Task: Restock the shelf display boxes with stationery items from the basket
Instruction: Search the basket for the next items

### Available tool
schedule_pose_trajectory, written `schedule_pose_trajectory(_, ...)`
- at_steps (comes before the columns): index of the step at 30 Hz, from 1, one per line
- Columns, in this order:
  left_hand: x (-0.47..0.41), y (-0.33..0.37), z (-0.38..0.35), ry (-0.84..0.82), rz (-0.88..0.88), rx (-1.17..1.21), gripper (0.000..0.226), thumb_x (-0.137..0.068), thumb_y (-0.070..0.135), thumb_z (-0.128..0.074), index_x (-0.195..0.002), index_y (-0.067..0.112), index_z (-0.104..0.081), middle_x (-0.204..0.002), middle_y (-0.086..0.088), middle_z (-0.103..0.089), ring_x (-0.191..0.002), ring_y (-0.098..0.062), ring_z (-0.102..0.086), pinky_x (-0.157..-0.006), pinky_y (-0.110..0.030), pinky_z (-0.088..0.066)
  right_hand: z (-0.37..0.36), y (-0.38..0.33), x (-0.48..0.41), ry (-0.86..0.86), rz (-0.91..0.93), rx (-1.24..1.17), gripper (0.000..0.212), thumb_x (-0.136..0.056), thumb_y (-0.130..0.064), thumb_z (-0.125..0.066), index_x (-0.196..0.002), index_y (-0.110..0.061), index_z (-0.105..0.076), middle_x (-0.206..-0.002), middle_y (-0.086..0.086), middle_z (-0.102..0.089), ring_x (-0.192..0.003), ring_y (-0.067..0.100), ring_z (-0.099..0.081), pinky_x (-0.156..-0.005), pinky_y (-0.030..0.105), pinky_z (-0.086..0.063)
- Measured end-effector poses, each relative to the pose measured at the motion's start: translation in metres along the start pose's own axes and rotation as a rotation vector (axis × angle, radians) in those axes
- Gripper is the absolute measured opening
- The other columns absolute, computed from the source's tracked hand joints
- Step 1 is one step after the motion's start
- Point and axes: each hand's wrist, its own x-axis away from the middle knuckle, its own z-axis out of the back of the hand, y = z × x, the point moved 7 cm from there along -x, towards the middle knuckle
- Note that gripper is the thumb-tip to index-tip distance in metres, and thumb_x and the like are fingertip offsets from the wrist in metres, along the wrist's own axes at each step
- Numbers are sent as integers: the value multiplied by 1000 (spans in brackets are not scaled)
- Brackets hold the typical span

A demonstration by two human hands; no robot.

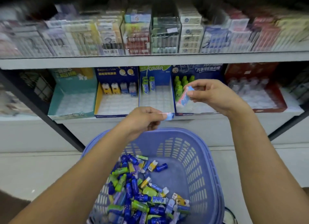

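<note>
A purple slatted basket (197, 150) stands on the floor below me, holding several small blue, green and yellow stationery items (138, 190). My left hand (143, 121) pinches a small pale blue and pink item (168, 116) just in front of the shelf edge. My right hand (215, 96) pinches a pink and blue carton-shaped item (184, 95), tilted, over the display box with green bottles (182, 83). The middle blue-and-white display box (157, 98) holds a few green cartons at its back.
More display boxes line the lower shelf: teal (71, 100), navy and yellow (115, 100), red (260, 96). The upper shelf (150, 60) carries clear cases of packaged goods. A black shelf post (50, 118) slants at left. Pale floor surrounds the basket.
</note>
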Motion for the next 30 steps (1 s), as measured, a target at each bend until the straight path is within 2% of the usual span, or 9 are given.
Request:
schedule_pose_trajectory(2,5,18,12,20,2,3,10,-84,10,-68,-77,9,-62,-75,-6,-68,-71,-14,-66,-60,-17,-55,9,-1,-3,113,52,-19,17,-84,-4,-65,-97,-14,-69,-83,2,-67,-70,5,-61,-63,13,-50)
schedule_pose_trajectory(5,14,35,29,-5,16,-35,12,-86,9,-65,-75,10,-60,-73,-7,-73,-72,-15,-72,-58,-19,-56,16,4,-10,265,73,-33,18,-84,-5,-67,-101,-7,-67,-82,3,-67,-67,3,-63,-62,12,-51)
schedule_pose_trajectory(9,25,42,60,31,13,-89,9,-86,14,-65,-77,12,-67,-67,-3,-67,-52,-6,-59,-49,-16,-49,11,7,-25,428,106,-8,20,-79,-2,-71,-98,-1,-64,-77,5,-64,-64,6,-64,-61,16,-53)
schedule_pose_trajectory(12,26,38,76,70,4,-42,6,-83,20,-69,-85,14,-70,-63,4,-60,-51,-5,-48,-48,-13,-44,-1,1,-42,496,167,178,18,-78,-5,-72,-96,-4,-68,-81,4,-68,-73,12,-65,-69,22,-54)
schedule_pose_trajectory(17,19,29,80,71,39,86,11,-84,15,-67,-94,11,-69,-75,0,-65,-61,-7,-58,-58,-16,-53,-24,-6,-90,508,213,356,15,-83,-5,-68,-96,2,-70,-97,15,-71,-90,24,-66,-84,32,-53)
schedule_pose_trajectory(20,18,21,83,68,83,144,8,-88,15,-63,-92,9,-66,-76,-3,-65,-62,-11,-61,-59,-20,-55,-39,3,-121,420,148,416,17,-87,-3,-62,-103,4,-65,-107,17,-68,-100,21,-62,-78,9,-42)
schedule_pose_trajectory(24,14,19,91,85,95,210,8,-90,14,-61,-85,9,-65,-66,-3,-65,-60,-12,-63,-58,-20,-56,-45,15,-140,368,103,524,19,-92,-9,-57,-107,0,-65,-113,15,-66,-101,18,-58,-74,6,-32)
schedule_pose_trajectory(26,12,19,94,84,87,232,6,-89,12,-61,-87,8,-65,-69,-5,-66,-61,-12,-65,-60,-20,-57,-44,17,-147,341,78,589,22,-93,-15,-56,-109,-3,-64,-115,14,-64,-107,22,-57,-76,9,-31)
schedule_pose_trajectory(30,9,11,97,88,111,255,8,-90,5,-58,-95,4,-65,-78,-8,-71,-67,-11,-69,-64,-20,-57,-35,22,-160,322,-42,664,34,-92,-29,-58,-117,-5,-59,-121,14,-60,-115,28,-53,-86,25,-35)
